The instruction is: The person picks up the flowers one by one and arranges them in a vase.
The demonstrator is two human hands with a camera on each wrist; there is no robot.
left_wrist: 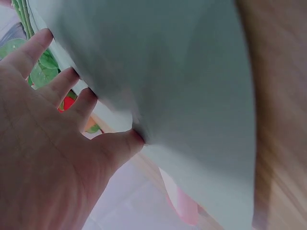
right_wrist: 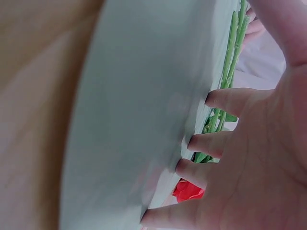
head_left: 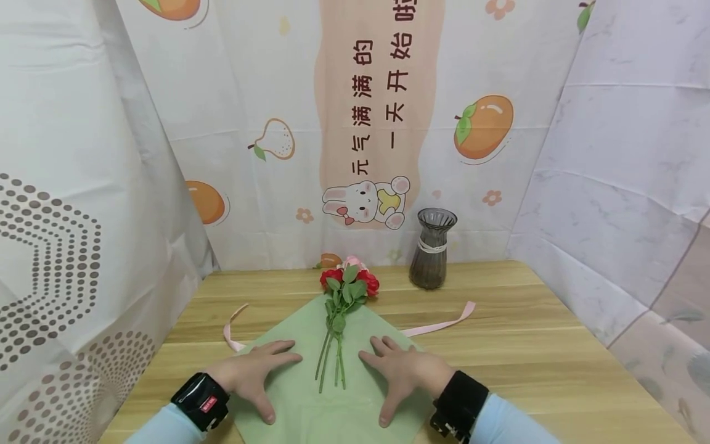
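Note:
A sheet of green wrapping paper (head_left: 327, 413) lies on the wooden table, one corner pointing to the back. Along its middle rests a small bunch of roses (head_left: 342, 302), red and pink blooms at the back, bare stems toward me. My left hand (head_left: 252, 373) touches the paper left of the stems with spread fingertips, as the left wrist view also shows. On the other side, my right hand (head_left: 402, 373) rests its spread fingertips (right_wrist: 211, 98) on the sheet. A pink ribbon (head_left: 438, 327) passes beneath the paper, its ends showing at both sides.
Near the back edge of the wooden table (head_left: 532, 345) stands a dark glass vase (head_left: 429, 253) with a pale cord round its neck. A printed cloth (head_left: 255, 203) hangs behind, and more cloth hangs at the left and right.

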